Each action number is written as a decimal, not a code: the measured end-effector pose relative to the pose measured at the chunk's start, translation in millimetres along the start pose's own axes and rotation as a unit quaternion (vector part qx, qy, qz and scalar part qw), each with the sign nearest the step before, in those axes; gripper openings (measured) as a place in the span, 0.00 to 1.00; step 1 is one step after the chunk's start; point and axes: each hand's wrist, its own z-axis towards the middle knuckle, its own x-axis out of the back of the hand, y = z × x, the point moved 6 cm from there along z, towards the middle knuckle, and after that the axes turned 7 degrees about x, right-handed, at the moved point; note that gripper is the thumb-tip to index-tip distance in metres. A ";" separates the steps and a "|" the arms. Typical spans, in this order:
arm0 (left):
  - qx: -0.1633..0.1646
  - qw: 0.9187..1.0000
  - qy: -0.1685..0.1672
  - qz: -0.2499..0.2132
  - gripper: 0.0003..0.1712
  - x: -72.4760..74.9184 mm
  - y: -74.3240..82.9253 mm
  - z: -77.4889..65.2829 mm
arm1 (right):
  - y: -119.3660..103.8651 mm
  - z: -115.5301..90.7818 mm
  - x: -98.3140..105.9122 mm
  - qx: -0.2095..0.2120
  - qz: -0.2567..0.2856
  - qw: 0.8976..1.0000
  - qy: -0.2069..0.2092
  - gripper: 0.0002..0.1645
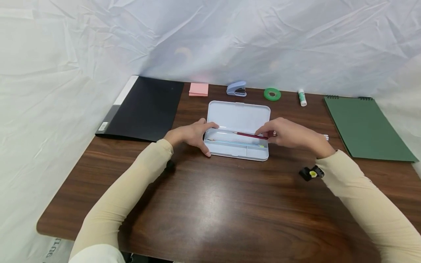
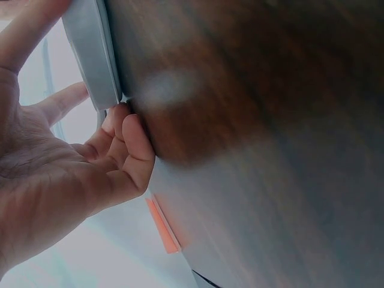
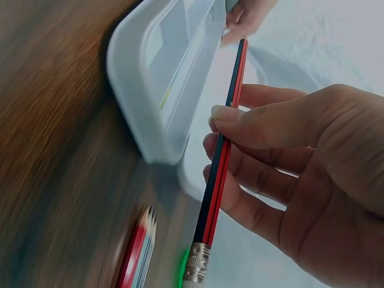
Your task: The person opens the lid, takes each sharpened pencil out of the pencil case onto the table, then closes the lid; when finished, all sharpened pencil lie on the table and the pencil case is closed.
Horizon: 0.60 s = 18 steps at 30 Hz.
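A white pencil case point(image 1: 227, 150) lies with its lid point(image 1: 238, 115) up on the wooden table. My left hand point(image 1: 196, 135) grips its left end, thumb at the front corner and index finger by the hinge; the other fingers curl against the end in the left wrist view. Between thumb and fingers, my right hand point(image 3: 288, 156) pinches a red and black pencil point(image 3: 225, 141) with a metal ferrule. In the head view that pencil slants over the back part of the tray, point to the left. A light blue pencil point(image 1: 235, 143) lies lengthwise inside the tray.
Several pencils point(image 3: 139, 249) lie right of the case, mostly behind my right wrist in the head view. At the back are pink sticky notes point(image 1: 198, 89), a blue stapler point(image 1: 236, 88), green tape point(image 1: 272, 94) and a glue stick point(image 1: 302, 98). A black folder point(image 1: 144, 109) and green notebook point(image 1: 368, 128) flank them.
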 end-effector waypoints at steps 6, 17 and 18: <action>-0.001 1.000 0.000 -0.005 0.60 0.6 0.0 0.0 | 17.9 -24.3 3.0 -0.030 -0.003 0.999 0.014 0.22; -0.002 1.000 0.000 -0.003 0.60 0.5 -1.3 0.9 | 52.7 -66.6 5.7 -0.100 -0.020 0.994 0.035 0.21; -0.002 1.000 0.000 -0.004 0.60 0.6 -1.2 0.9 | 55.4 -69.5 5.2 -0.105 -0.022 0.994 0.036 0.21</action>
